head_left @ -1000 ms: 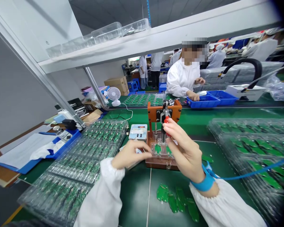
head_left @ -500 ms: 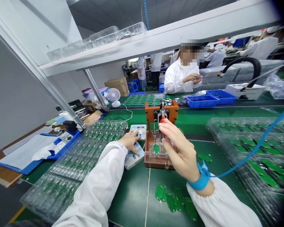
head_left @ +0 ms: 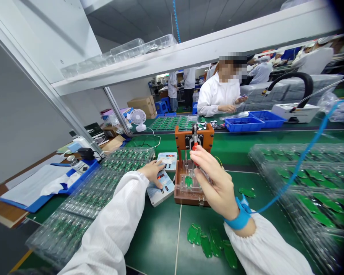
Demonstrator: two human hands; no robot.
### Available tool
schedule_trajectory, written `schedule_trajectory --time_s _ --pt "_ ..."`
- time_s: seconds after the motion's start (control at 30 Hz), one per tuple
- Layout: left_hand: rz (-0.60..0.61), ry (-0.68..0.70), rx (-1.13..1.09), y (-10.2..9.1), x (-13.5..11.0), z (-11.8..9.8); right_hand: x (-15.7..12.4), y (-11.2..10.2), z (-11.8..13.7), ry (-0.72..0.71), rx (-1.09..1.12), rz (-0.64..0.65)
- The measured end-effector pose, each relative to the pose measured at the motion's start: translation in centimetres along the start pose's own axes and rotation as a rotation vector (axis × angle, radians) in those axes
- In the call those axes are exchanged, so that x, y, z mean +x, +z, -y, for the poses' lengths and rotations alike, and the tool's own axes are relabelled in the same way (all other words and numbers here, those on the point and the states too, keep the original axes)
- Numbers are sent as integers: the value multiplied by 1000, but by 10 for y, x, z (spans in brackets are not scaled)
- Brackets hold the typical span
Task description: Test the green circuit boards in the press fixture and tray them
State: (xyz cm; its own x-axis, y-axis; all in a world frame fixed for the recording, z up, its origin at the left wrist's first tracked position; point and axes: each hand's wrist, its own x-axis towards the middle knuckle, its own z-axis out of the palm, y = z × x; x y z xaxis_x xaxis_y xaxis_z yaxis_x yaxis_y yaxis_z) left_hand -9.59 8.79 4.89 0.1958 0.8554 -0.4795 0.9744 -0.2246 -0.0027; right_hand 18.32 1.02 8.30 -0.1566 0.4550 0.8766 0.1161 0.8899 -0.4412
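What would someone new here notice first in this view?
Probably the orange clamp fixture at the centre, with the right hand up at its red handle. Next, the bright blue strap around the right wrist. Then the loose green boards on the mat in front of the fixture.

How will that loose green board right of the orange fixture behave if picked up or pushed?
The loose green board looks thin and flat, so it's probably light and fairly stiff. On the smooth tabletop, it might slide rather than roll.
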Motion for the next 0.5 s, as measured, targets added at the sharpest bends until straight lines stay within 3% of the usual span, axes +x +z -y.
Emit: schedule_trajectory --time_s 0.17,0.5 --pt "60 2 5 3 0 0 -1 0 -1 -16 9 -2" --pt "68 16 50 3 7 -2 -1 1 -1 -14 -3 -7"
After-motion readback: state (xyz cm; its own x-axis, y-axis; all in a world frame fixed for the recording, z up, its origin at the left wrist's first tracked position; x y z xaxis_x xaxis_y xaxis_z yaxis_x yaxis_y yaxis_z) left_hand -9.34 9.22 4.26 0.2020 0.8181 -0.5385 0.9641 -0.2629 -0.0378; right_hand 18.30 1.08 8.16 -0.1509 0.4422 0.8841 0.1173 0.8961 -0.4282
